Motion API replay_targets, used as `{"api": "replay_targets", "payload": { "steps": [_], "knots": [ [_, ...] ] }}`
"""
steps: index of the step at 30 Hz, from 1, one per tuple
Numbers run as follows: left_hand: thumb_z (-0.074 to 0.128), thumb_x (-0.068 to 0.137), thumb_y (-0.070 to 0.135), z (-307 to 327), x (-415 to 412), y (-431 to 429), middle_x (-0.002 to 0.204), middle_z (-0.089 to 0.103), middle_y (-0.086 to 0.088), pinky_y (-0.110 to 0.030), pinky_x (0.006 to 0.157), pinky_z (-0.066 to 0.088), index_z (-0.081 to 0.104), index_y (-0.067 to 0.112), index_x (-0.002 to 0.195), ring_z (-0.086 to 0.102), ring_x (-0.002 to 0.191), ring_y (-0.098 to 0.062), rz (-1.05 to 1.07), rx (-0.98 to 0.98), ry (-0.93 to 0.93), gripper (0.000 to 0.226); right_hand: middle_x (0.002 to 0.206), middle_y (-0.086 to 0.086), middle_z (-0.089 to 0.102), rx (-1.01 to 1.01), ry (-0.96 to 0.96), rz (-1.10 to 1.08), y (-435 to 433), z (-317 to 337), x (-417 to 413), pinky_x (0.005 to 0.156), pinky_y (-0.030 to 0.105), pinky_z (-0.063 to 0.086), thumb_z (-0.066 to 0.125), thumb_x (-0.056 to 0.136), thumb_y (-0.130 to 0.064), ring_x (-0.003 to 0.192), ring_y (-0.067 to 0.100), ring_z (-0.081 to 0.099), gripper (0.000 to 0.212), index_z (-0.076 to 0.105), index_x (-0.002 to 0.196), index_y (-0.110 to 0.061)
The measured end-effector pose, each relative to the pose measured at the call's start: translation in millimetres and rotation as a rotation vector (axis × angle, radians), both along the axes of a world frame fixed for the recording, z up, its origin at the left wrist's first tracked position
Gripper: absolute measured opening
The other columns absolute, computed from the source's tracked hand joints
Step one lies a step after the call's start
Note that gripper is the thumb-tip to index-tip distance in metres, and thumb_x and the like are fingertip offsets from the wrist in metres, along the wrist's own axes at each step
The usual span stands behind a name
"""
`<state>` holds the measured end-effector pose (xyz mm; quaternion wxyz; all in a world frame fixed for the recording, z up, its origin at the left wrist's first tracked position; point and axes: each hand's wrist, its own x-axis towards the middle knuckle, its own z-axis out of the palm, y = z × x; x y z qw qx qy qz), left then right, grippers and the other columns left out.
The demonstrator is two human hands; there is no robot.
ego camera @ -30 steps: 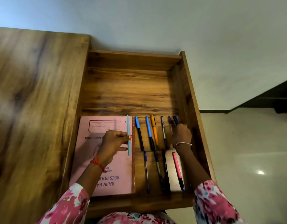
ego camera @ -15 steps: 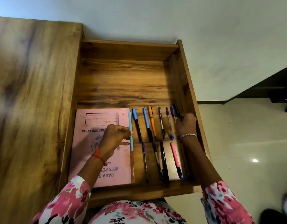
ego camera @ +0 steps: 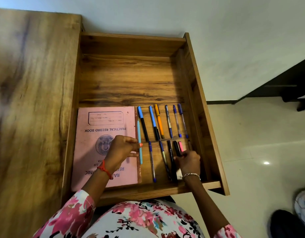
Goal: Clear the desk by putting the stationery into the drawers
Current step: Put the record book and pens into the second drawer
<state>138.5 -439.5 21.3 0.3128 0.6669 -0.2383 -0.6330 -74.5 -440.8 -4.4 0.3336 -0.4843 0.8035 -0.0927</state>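
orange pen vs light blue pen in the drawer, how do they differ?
The orange pen lies untouched in the far row on the drawer floor; the light blue pen sits nearer, along the pink record book edge, pinched by the left hand. The orange pen has a dark clip and tip; the light blue pen looks plain. Both point roughly front to back.

In the open wooden drawer (ego camera: 205,117), a pink record book (ego camera: 96,152) lies flat at its left, with pens in two rows (ego camera: 159,121) to the book's right.
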Motion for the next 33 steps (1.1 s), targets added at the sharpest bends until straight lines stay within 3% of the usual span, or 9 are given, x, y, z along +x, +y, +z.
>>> {"api": "replay_targets", "payload": {
  "steps": [13,17,21,24,27,33],
  "knots": [
    [0.063,0.080,-0.002,2,-2,12,0.083,0.066,-0.009,-0.019,0.051,0.056,0.061,-0.005,0.103,0.066,0.073,-0.018,0.000,0.011,0.002,0.023,0.110,0.017,0.062,0.018,0.084,0.076,-1,-5,1,0.083,0.033,0.050,0.068,0.080,-0.013,0.102,0.030,0.061,0.026,0.064,0.101,-0.001],
    [0.065,0.079,-0.004,-1,-3,16,0.093,0.067,-0.020,-0.020,0.054,0.057,0.062,-0.007,0.102,0.066,0.072,-0.019,-0.020,0.020,-0.060,0.024,0.110,0.017,0.061,0.021,0.112,0.088,0,-7,2,0.082,0.033,0.051,0.069,0.080,-0.015,0.102,0.031,0.060,0.028,0.063,0.102,0.000],
    [0.071,0.075,-0.001,-8,-14,21,0.089,0.068,-0.021,-0.018,0.052,0.055,0.066,-0.003,0.088,0.064,0.064,-0.017,-0.087,0.010,-0.303,0.014,0.112,0.017,0.059,0.034,0.128,0.101,0,-7,2,0.083,0.033,0.050,0.068,0.081,-0.017,0.102,0.030,0.059,0.030,0.062,0.105,0.000],
    [0.075,0.073,0.008,-16,-27,24,0.085,0.071,-0.016,-0.032,0.066,0.058,0.069,-0.001,0.084,0.068,0.070,-0.022,-0.197,-0.008,-0.529,0.015,0.110,0.018,0.059,0.026,0.127,0.109,0,-8,1,0.082,0.034,0.051,0.067,0.081,-0.016,0.100,0.030,0.060,0.027,0.062,0.102,0.000],
    [0.069,0.078,0.006,-23,-39,26,0.090,0.070,-0.017,-0.030,0.066,0.056,0.068,-0.001,0.088,0.069,0.081,-0.029,-0.246,-0.063,-0.681,0.012,0.108,0.018,0.061,0.020,0.142,0.125,1,-9,1,0.080,0.035,0.052,0.067,0.081,-0.016,0.096,0.030,0.061,0.026,0.063,0.101,0.000],
    [0.058,0.086,0.007,-29,-49,33,0.087,0.068,-0.015,-0.037,0.068,0.058,0.063,0.004,0.089,0.068,0.080,-0.029,-0.446,-0.250,-0.813,0.007,0.108,0.017,0.061,0.009,0.142,0.127,1,-9,2,0.080,0.035,0.052,0.067,0.081,-0.017,0.096,0.030,0.062,0.025,0.064,0.101,-0.001]
  ]
}}
